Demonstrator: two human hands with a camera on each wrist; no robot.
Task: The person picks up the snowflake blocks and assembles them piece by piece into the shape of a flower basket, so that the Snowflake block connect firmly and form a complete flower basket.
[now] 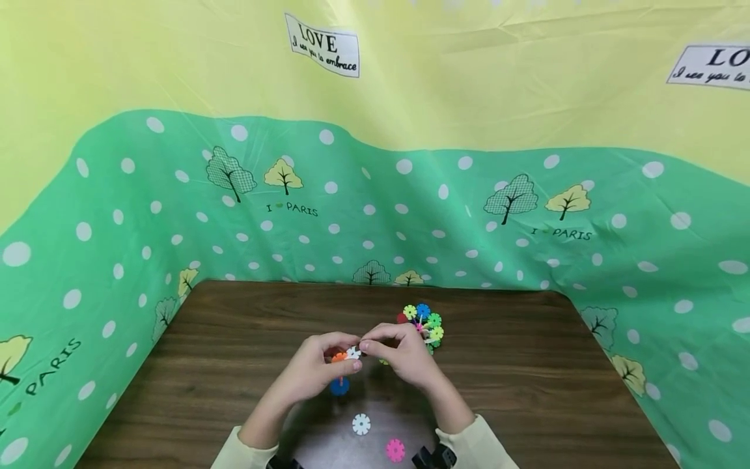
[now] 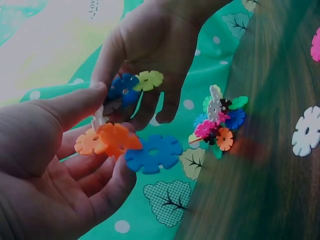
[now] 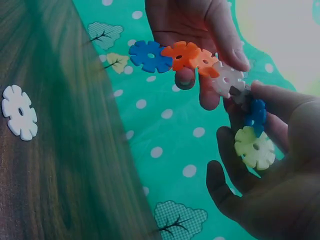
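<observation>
Between both hands hangs a chain of notched plastic discs. My left hand (image 1: 316,368) pinches its white disc (image 3: 227,80); two orange discs (image 2: 117,140) and a blue disc (image 2: 154,154) trail from that side below the fingers. With thumb and fingertips, my right hand (image 1: 407,355) pinches a dark disc (image 3: 242,97) right against the white one. Past the dark disc, a smaller-looking blue disc (image 3: 256,117) and a yellow-green disc (image 3: 255,148) lie in front of the right palm. The fingertips of the two hands almost meet.
Behind the right hand stands a cluster of joined colourful discs (image 1: 423,319) on the dark wooden table (image 1: 246,326). A loose white disc (image 1: 361,424) and a pink disc (image 1: 395,450) lie nearer the front. A green and yellow patterned cloth (image 1: 363,189) borders the table's back and sides.
</observation>
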